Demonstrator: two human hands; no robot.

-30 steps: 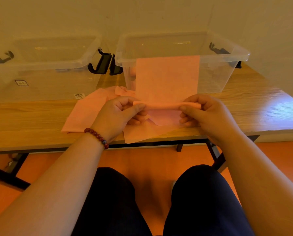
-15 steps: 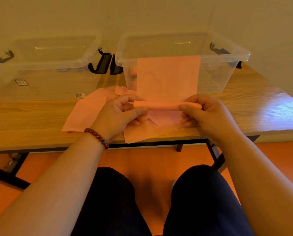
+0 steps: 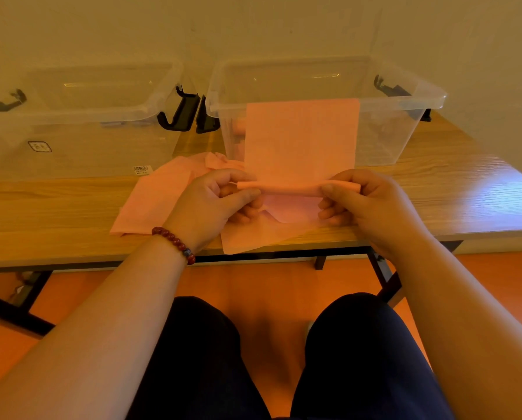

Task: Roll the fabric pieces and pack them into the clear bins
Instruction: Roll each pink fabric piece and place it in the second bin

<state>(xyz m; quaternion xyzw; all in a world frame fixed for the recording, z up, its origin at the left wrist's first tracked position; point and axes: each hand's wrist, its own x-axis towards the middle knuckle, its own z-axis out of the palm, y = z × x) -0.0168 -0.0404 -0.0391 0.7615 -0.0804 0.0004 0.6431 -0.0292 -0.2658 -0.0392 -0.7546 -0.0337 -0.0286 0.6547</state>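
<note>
Pink fabric piece (image 3: 302, 140), centre of the frame, partly rolled. Its lower edge is wound into a thin tube, held level above the near edge of a wooden worktop (image 3: 41, 207). The unrolled part rises flat in front of the right-hand clear bin (image 3: 420, 98), and its top edge reaches about level with the bin's rim. Whether the sheet touches the bin wall cannot be told.

The left hand (image 3: 214, 204) pinches the tube's left end between thumb and curled fingers. The right hand (image 3: 368, 204) pinches the right end the same way. A dark red bead bracelet (image 3: 174, 242) circles the left wrist.

More loose pink fabric (image 3: 159, 195) lies spread on the worktop under and to the left of the hands, with one corner hanging over the near edge. Something pink (image 3: 238, 127) shows through the right bin's front wall, too blurred to make out.

A second clear bin (image 3: 71, 156) stands in the upper left of the frame, just beside the first. Black latches (image 3: 180, 113) hang between the two bins. At the bottom of the frame are the person's knees in dark trousers (image 3: 199, 359), above an orange floor (image 3: 268, 283).
</note>
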